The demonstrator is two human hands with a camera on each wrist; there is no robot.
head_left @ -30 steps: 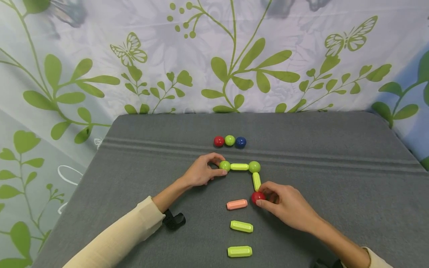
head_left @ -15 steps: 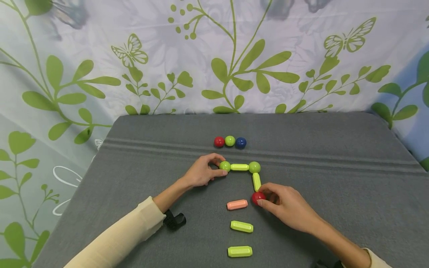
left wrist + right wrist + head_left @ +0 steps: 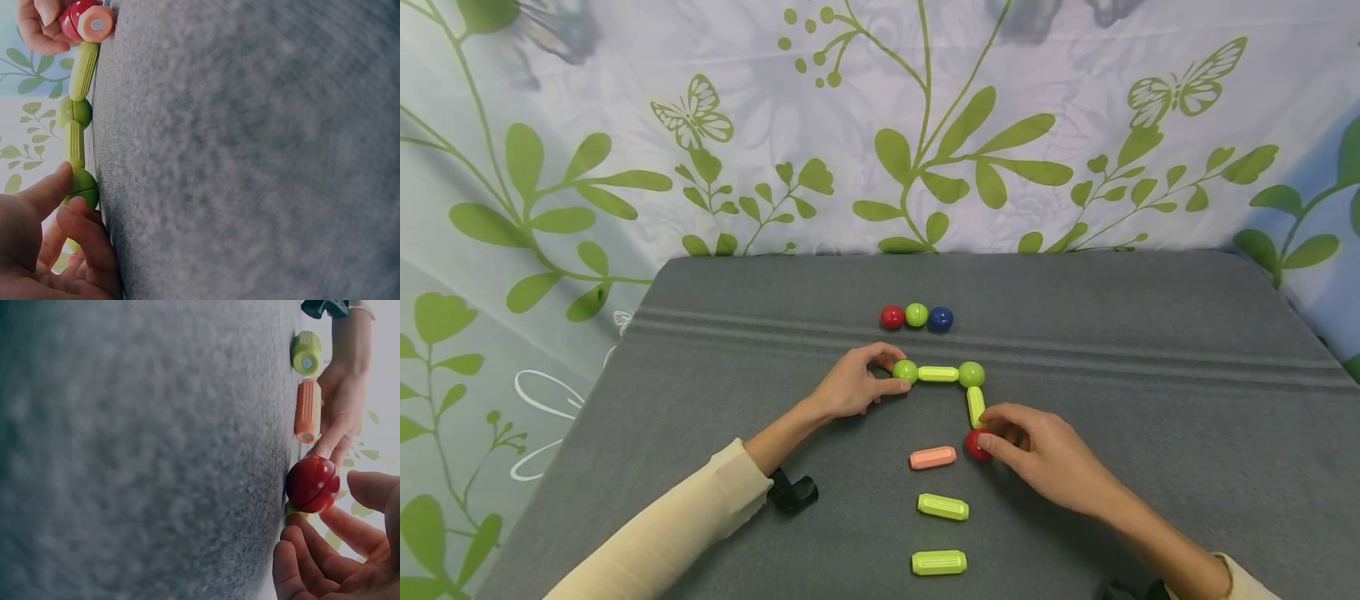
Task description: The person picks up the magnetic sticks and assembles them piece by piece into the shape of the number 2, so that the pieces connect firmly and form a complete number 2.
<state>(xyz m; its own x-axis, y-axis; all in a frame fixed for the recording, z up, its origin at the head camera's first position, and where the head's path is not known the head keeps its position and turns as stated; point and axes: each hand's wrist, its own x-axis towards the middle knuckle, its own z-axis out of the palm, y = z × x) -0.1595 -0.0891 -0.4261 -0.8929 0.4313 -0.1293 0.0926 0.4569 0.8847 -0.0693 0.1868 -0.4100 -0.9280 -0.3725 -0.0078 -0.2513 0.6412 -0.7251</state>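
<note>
My left hand (image 3: 855,382) pinches a green ball (image 3: 85,189) between thumb and fingers. From that ball a yellow-green rod (image 3: 937,374) runs right to a second green ball (image 3: 972,374). Another yellow-green rod (image 3: 975,407) leads from there towards me, ending at a red ball (image 3: 312,484). Around this red ball my right hand (image 3: 1047,457) is loosened; in the right wrist view its thumb stands apart from the ball, and the other fingers lie close to it. An orange rod (image 3: 932,457) lies just left of the red ball.
Two loose yellow-green rods (image 3: 943,507) (image 3: 938,562) lie nearer to me on the grey tabletop (image 3: 1187,375). Farther back a red ball (image 3: 892,317), a green ball (image 3: 917,314) and a blue ball (image 3: 941,319) sit in a row. A patterned curtain (image 3: 820,150) hangs behind.
My right thumb has lifted off the red ball and the hand has loosened. The left hand keeps its pinch on the green ball, and the joined pieces stay in place.
</note>
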